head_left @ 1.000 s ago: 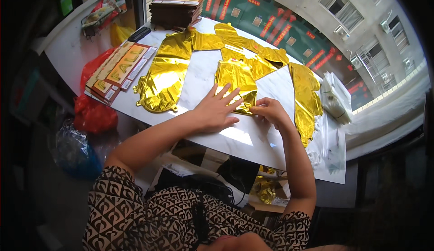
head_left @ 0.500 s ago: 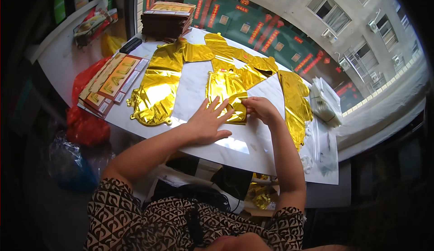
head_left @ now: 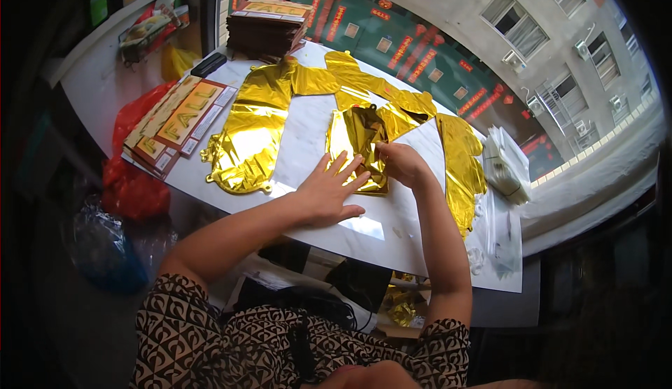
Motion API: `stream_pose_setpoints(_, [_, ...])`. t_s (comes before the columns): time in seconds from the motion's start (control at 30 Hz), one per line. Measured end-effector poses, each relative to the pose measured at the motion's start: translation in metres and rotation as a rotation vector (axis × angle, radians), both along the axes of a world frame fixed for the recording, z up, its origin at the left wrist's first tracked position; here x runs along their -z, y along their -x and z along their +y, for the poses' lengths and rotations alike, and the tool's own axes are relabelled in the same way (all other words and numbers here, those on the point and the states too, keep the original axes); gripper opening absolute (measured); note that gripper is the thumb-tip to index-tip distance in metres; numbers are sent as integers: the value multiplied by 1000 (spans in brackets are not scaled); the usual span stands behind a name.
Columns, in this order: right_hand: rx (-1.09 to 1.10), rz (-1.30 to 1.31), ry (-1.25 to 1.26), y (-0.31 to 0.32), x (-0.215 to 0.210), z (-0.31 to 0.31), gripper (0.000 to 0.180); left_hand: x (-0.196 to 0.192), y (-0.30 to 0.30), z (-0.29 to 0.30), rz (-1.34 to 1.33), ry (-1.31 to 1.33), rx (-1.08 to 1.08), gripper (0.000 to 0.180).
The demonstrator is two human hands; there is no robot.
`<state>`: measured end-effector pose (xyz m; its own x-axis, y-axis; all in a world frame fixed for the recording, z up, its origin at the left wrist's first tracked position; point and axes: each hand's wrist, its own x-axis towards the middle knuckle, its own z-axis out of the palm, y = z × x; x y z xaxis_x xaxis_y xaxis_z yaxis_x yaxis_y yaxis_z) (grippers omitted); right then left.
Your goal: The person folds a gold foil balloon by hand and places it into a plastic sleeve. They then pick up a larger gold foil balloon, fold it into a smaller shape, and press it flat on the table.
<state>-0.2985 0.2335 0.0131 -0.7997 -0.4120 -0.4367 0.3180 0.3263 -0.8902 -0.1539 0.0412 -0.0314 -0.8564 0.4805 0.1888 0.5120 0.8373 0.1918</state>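
A shiny gold foil balloon (head_left: 339, 135), flat and folded into a block, lies on the white marbled table (head_left: 304, 126) in front of me. My left hand (head_left: 327, 194) rests flat over its near left part, fingers spread. With thumb and fingers pinched, my right hand (head_left: 404, 165) holds the balloon's right edge, where a foil layer is lifted and creased, showing darker reflections. To the left lies a larger flat gold foil balloon (head_left: 252, 133). Another gold foil piece (head_left: 360, 81) stretches behind the folded one, and a long gold foil balloon (head_left: 458, 168) lies along the right.
Printed cards (head_left: 192, 116) lie at the left, with a tall card stack (head_left: 264, 39) behind and a black object (head_left: 208, 65) between. Clear plastic bags (head_left: 505, 165) and white coils (head_left: 475, 259) sit right. A red bag (head_left: 136, 193) hangs by the left edge.
My right hand has moved slightly up and away from me, pulling the foil layer up and open on the right side. My left hand stays pressed flat in nearly the same place.
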Motion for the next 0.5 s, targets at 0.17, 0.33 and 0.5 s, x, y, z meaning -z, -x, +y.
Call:
stream_pose_setpoints(0.17, [88, 20, -39, -7, -10, -10, 22, 7, -1, -4, 55, -63, -7, 78])
stream_pose_setpoints(0.33, [66, 126, -15, -4, -2, -13, 19, 3, -2, -3, 50, -48, -1, 78])
stream_pose_setpoints(0.5, [-48, 252, -80, 3, -4, -7, 21, 6, -1, -2, 44, -64, -3, 78])
